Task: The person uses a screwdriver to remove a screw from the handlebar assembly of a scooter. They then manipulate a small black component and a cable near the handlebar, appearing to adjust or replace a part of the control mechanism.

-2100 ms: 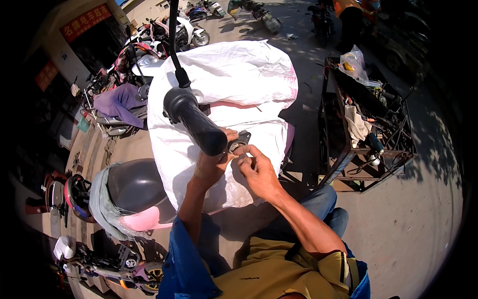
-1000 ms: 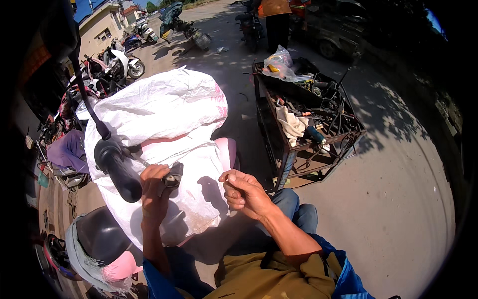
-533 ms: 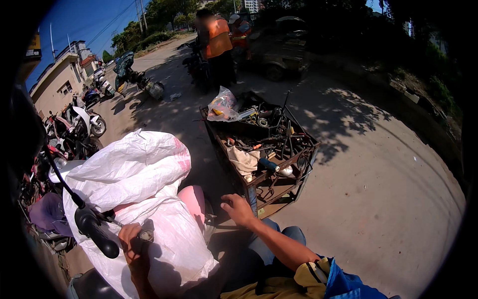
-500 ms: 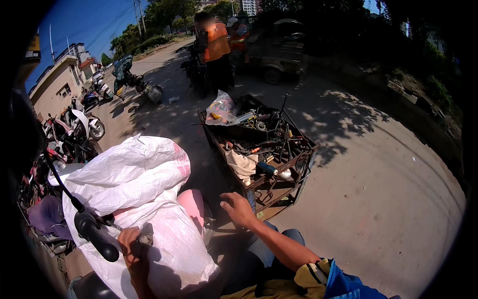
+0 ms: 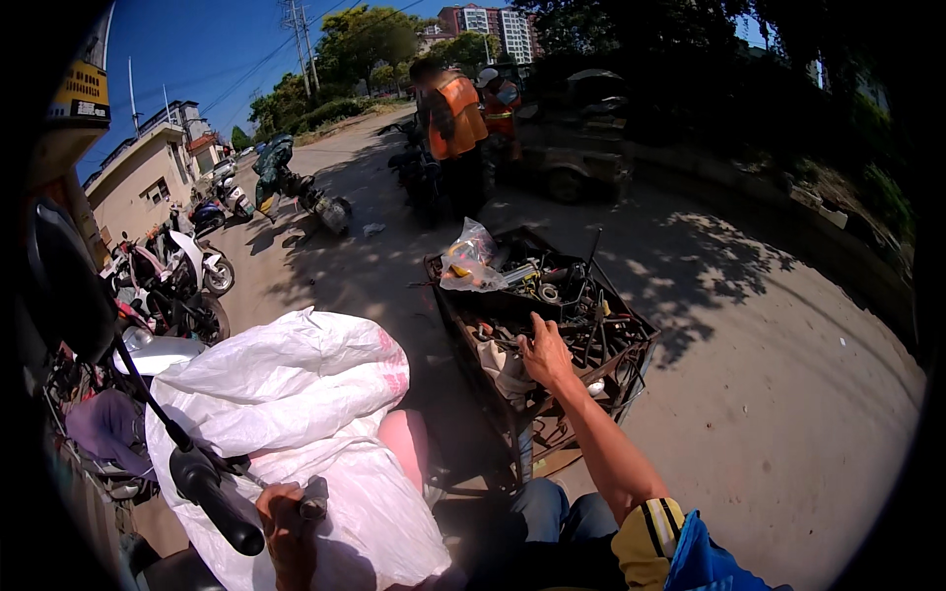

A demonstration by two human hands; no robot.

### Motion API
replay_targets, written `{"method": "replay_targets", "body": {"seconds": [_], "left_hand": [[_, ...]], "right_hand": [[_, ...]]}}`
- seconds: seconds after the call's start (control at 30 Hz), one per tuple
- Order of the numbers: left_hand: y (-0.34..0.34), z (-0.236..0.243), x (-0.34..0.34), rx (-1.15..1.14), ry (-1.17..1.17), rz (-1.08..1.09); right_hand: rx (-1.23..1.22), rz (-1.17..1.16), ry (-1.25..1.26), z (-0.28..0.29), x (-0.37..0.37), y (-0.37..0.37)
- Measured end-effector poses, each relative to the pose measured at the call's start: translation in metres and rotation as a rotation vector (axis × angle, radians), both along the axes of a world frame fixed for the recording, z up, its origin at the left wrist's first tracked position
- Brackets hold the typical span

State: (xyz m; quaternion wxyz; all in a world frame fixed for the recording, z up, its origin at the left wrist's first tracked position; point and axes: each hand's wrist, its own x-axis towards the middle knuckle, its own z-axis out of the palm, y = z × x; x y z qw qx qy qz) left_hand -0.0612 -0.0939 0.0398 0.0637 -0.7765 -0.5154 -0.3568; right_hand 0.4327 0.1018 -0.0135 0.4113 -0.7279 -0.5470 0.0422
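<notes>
My left hand [image 5: 284, 527] is closed around a small, round-ended grey metal piece [image 5: 313, 499], in front of a white woven sack [image 5: 286, 364] draped over a scooter. Its exact kind is hard to make out. My right hand [image 5: 548, 357] stretches out over the rusty metal tool cart [image 5: 519, 422], fingers apart and nothing seen in them. Below and around that hand lie many jumbled dark tools [image 5: 601, 330]. A beige cloth [image 5: 501, 369] lies by its fingers, partly covered. On the cart's far end rests a clear plastic bag [image 5: 471, 261].
A scooter mirror [image 5: 69, 281] and black handlebar grip [image 5: 212, 497] stand at the left. Parked scooters [image 5: 168, 281] line that side. Two people in orange vests [image 5: 458, 118] stand beyond the cart, near a motorcycle and a parked vehicle [image 5: 576, 158].
My right hand has moved forward from beside the cart to over its tools. My left hand keeps the metal piece. The view has tilted up and shifted left.
</notes>
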Motion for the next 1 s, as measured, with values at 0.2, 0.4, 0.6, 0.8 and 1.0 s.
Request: {"method": "replay_targets", "body": {"seconds": [0.2, 0.4, 0.6, 0.8, 1.0], "left_hand": [[0.000, 0.018, 0.009, 0.108, -0.015, -0.085], [0.004, 0.020, 0.016, 0.056, -0.027, -0.062], [0.004, 0.018, 0.015, 0.056, -0.004, -0.042], [-0.001, 0.020, 0.010, 0.022, 0.030, 0.003], [0.012, 0.018, 0.008, -0.049, -0.065, -0.084]], "right_hand": [[-0.151, 0.112, -0.003, -0.007, -0.018, 0.021], [-0.247, 0.068, -0.227, -0.029, -0.031, 0.031], [-0.259, 0.034, -0.296, -0.040, -0.029, 0.037], [0.236, -0.031, -0.068, -0.013, -0.058, 0.012], [0.497, 0.402, 0.263, 0.028, -0.148, -0.079]]}}
